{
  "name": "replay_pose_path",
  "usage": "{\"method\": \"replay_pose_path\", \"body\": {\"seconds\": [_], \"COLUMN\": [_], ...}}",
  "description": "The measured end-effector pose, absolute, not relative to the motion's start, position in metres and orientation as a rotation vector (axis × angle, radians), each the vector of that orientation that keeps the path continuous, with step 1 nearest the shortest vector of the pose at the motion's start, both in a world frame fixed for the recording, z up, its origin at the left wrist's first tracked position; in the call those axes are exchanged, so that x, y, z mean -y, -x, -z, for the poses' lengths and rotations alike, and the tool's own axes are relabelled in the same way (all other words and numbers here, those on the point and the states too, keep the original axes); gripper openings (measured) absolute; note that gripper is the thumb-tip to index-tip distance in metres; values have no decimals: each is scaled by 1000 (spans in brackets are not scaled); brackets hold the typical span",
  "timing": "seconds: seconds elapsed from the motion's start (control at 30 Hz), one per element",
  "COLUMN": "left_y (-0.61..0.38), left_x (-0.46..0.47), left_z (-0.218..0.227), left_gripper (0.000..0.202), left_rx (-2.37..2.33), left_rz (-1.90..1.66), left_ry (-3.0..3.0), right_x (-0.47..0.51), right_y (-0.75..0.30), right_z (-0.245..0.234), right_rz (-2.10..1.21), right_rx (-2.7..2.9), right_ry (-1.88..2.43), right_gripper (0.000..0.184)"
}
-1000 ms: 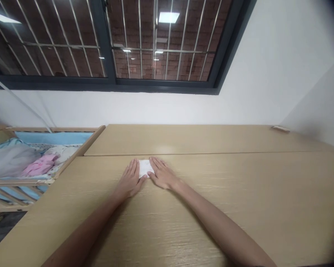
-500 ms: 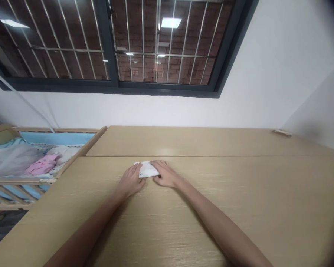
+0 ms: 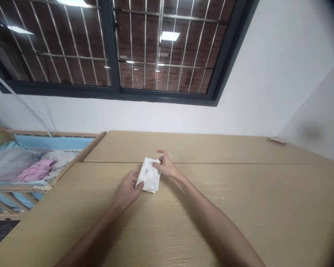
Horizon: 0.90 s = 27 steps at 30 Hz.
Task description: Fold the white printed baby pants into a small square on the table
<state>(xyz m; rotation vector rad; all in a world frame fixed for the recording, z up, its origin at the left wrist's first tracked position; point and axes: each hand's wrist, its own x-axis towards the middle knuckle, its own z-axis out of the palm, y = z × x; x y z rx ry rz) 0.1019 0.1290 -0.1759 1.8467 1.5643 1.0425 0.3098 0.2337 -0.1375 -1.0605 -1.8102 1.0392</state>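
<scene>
White folded cloth (image 3: 148,176) is over the tabletop (image 3: 239,207) at 12 o'clock, left hand (image 3: 129,188) pinching its 8 o'clock edge, right hand (image 3: 167,167) pinching its 1 o'clock corner, probably 2 grips to keep the layers together.

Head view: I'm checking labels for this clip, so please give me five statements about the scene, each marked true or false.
1. The left hand and right hand both touch the white folded piece. True.
2. The pink cloth lies on the wooden surface. False: it is in the crib.
3. Metal bars show at the window. True.
4. The crib is right of the wooden surface. False: it is on the left.
5. The white folded piece bears a small dark mark. True.
</scene>
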Motion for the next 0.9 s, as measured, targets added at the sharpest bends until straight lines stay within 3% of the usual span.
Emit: {"method": "replay_pose_path", "body": {"seconds": [0.3,0.43,0.57,0.77,0.9], "left_y": [-114,-118,-131,-155,-159], "left_x": [-121,-114,-98,-74,-74], "left_z": [187,177,175,193,196], "left_gripper": [29,33,41,37,42], "left_rx": [-1869,-1940,-1593,-1524,-1550], "left_rz": [-753,-751,-886,-516,-471], "left_ry": [-2046,-2211,-2630,-2676,-2677], "right_x": [-265,-256,-220,-170,-180], "right_y": [-296,-299,-296,-280,-287], "right_z": [187,173,139,127,143], "right_rz": [-947,-853,-645,-777,-845], "right_rx": [1979,2082,2384,2858,2886], "right_ry": [1114,1039,877,533,623], "right_gripper": [52,52,63,58,56]}}
